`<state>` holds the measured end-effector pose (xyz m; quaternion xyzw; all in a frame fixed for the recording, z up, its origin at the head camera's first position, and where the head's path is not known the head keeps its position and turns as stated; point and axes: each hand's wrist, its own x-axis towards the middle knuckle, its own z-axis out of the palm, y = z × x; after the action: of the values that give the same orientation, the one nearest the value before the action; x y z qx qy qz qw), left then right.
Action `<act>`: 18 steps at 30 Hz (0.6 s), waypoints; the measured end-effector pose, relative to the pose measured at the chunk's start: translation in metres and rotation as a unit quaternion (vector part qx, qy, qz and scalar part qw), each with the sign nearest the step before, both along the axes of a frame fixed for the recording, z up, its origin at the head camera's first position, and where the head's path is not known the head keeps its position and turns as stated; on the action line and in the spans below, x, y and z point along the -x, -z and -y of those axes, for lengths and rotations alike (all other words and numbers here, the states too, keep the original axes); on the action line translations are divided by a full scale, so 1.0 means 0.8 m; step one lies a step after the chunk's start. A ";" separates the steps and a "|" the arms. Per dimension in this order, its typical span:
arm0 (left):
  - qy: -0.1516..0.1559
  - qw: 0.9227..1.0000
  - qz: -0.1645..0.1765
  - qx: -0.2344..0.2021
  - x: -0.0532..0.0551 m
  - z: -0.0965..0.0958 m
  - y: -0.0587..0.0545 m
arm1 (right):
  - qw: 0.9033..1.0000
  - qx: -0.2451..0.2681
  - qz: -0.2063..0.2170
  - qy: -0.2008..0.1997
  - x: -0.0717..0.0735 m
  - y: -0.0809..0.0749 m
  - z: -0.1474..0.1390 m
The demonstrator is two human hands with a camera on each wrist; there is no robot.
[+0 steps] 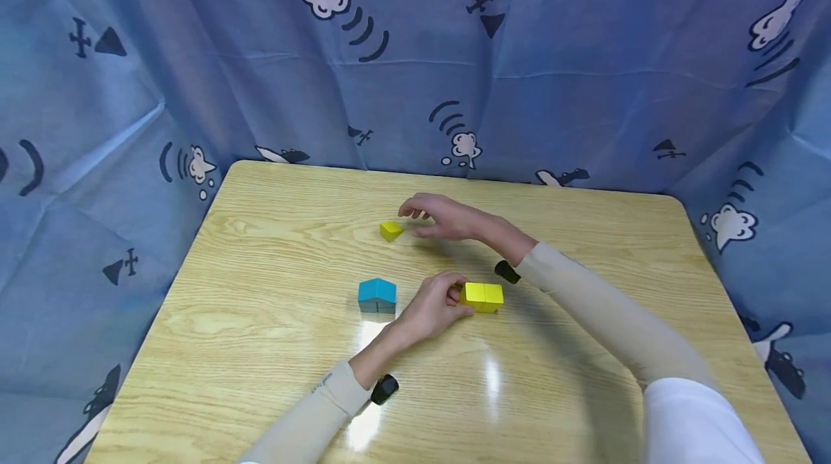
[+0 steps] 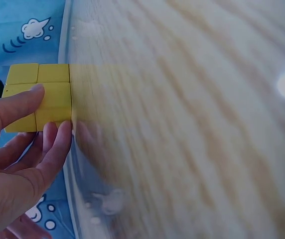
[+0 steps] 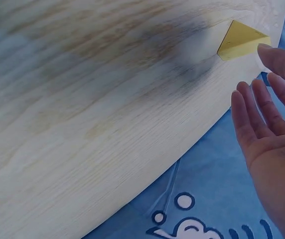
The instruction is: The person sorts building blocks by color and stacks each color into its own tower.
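Observation:
My left hand (image 1: 430,310) pinches a stack of yellow cube blocks (image 1: 483,296) standing on the table. In the left wrist view its thumb lies across the front of the yellow cubes (image 2: 54,102), with the fingertips at their side. Farther back, my right hand (image 1: 448,219) hovers above the table with fingers loosely bent and nothing in them. Close to its fingertips lies a yellow triangular block (image 1: 391,231). The right wrist view shows this yellow wedge (image 3: 241,42) just beyond the thumb tip. A blue block group with a peaked top (image 1: 377,295) stands left of my left hand.
The light wooden table (image 1: 273,262) has its back edge against a blue patterned curtain (image 1: 415,117), which also runs along both sides. A black wrist device (image 1: 385,390) is at my left wrist and another black device (image 1: 507,272) at my right.

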<state>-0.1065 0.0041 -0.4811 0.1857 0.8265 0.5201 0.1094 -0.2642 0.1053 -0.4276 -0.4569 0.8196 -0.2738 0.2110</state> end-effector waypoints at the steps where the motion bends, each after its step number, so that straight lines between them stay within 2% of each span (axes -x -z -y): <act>1: 0.000 1.000 0.001 0.000 0.000 0.001 0.000 | 1.000 -0.003 0.002 -0.001 0.002 0.001 0.004; 10: 0.002 1.000 -0.001 -0.004 0.000 0.001 0.001 | 0.999 -0.035 0.010 -0.013 0.011 0.010 0.030; 18: 0.002 1.000 -0.001 0.002 0.001 0.001 0.002 | 0.998 -0.048 0.010 -0.029 0.010 0.023 0.040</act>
<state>-0.1072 0.0030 -0.4823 0.1876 0.8274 0.5179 0.1094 -0.2724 0.0735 -0.4459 -0.4668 0.8162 -0.2327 0.2486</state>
